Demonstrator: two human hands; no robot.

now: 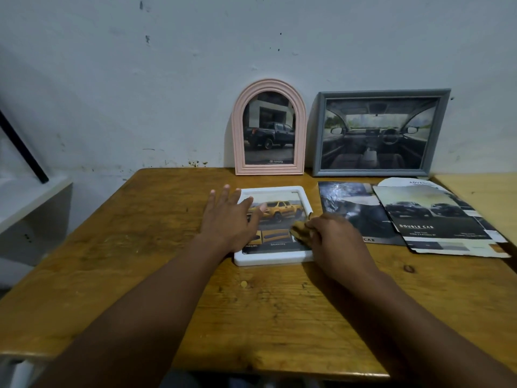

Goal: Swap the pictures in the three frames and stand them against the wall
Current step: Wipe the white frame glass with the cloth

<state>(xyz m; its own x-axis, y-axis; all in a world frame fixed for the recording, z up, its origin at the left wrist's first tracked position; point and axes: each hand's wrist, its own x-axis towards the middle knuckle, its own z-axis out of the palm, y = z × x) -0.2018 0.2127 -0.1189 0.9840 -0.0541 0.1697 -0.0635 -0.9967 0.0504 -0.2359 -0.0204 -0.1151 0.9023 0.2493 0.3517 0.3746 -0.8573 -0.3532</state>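
White frame (272, 259) under left hand (232, 219), cloth (300, 230) in right hand (337, 243)

The left hand (229, 219) lies flat over the left part of the picture (279, 211) in the white frame (272, 259), hiding it. The right hand (335, 239) covers the frame's lower right corner and most of the brownish cloth (299, 229) it grips. The dark print (349, 208) lies partly under the pale-edged print (436, 219), whose small lines are unreadable. The counter (167, 247) is cut off at the bottom and right edges.
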